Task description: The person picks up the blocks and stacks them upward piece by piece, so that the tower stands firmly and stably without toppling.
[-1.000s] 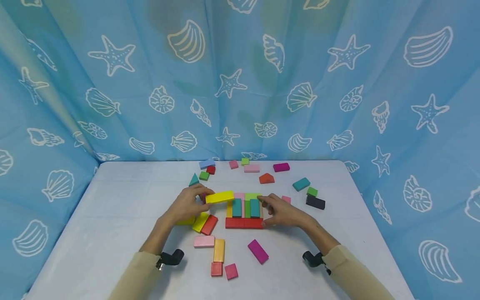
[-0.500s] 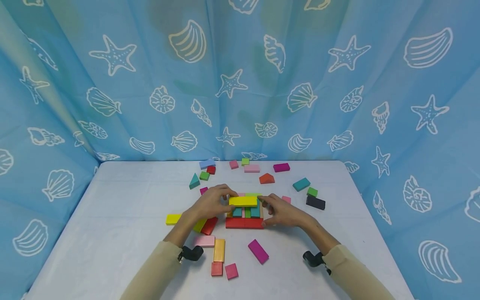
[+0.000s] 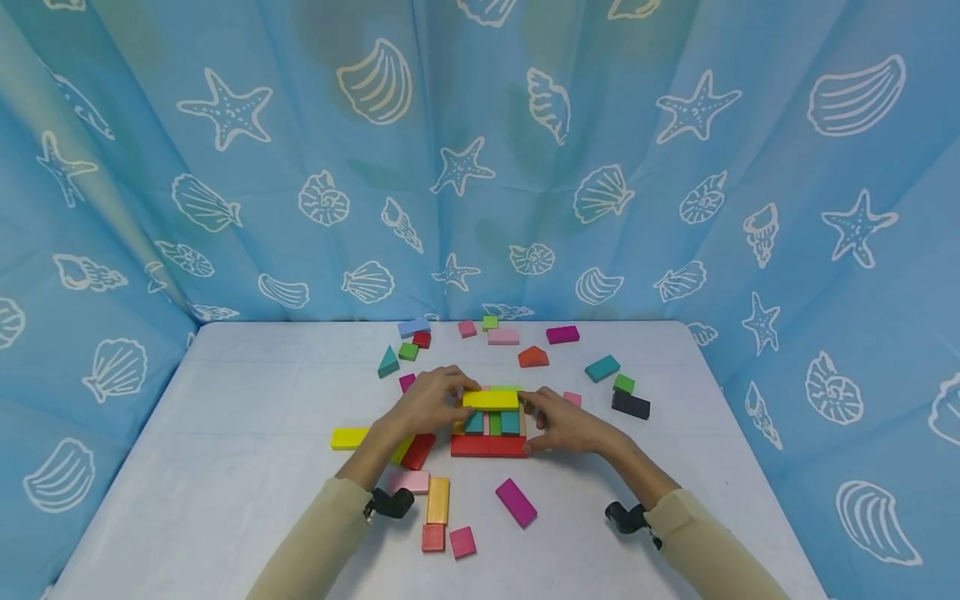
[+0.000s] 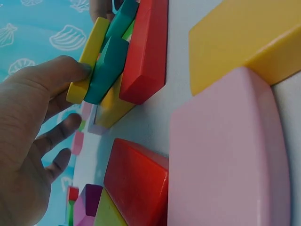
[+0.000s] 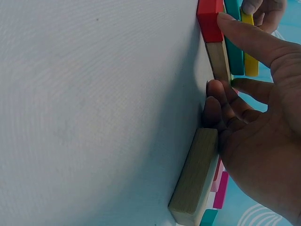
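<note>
A long yellow block [image 3: 491,400] lies level across the tops of two teal blocks [image 3: 510,425], pinched between the thumb and fingers of my left hand [image 3: 427,403]. In the left wrist view, the thumb presses on the face of the yellow block [image 4: 93,47], and the lower fingers hang free. These blocks belong to a low structure with a front row of red blocks [image 3: 487,447]. My right hand [image 3: 566,425] rests against its right end. In the right wrist view, the extended thumb touches the red block [image 5: 210,21], with the index fingertip near the far corner.
Loose blocks lie around on the white table [image 3: 262,400]: a purple block [image 3: 516,503], an orange-yellow block [image 3: 438,500] and a pink block [image 3: 416,482] in front. A black block [image 3: 631,405] lies right. Several more, including a teal triangle [image 3: 388,362], lie behind, before a blue curtain [image 3: 480,225].
My left hand has carried the yellow block rightward from the structure's left side, levelling it over the teal blocks, then shifted slightly further right. The right hand has stayed in place.
</note>
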`<state>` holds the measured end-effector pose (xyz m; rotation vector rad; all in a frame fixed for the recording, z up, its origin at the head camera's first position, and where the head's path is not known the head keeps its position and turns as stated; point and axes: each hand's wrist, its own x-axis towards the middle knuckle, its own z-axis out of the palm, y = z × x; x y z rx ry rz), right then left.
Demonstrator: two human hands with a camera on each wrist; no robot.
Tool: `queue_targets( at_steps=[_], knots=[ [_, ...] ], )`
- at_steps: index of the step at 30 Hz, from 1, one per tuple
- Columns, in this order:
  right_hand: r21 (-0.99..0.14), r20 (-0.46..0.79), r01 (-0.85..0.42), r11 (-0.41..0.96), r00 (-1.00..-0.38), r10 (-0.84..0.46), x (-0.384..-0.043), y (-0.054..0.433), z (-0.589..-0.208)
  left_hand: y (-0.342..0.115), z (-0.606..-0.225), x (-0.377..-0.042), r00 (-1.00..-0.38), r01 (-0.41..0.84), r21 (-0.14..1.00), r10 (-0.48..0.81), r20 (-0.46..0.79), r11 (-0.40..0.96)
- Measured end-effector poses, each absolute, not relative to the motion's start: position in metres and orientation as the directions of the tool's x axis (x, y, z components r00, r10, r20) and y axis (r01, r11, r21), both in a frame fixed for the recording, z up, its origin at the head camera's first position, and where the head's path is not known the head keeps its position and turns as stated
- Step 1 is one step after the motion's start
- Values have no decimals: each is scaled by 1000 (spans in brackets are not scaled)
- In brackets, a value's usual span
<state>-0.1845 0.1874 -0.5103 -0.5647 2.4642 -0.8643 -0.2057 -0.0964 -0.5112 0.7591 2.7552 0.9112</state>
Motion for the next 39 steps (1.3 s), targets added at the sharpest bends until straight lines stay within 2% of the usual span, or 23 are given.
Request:
queue_targets(
  at_steps=[9, 18, 25, 33, 39],
  knots=[
    [-667, -294, -211, 714, -806, -513, -184, 188, -510, -97, -511, -204, -863, 404, 609, 505, 7, 682],
    [-668, -290, -212, 713, -809, -512, -185, 188, -512, -113, -514, -201, -888, 316, 700, 460, -20, 641],
    [-682, -285, -203, 703, -811, -511, -183, 189, -512, -163, -505, -186, -914, 235, 766, 404, -35, 598],
    [-681, -277, -209, 702, -814, -510, -182, 188, -510, -239, -505, -163, -938, 108, 714, 309, -158, 692],
    [-670, -289, -202, 714, -816, -501, -183, 187, -510, -273, -513, -149, -926, 109, 666, 320, -202, 738]
  ],
)
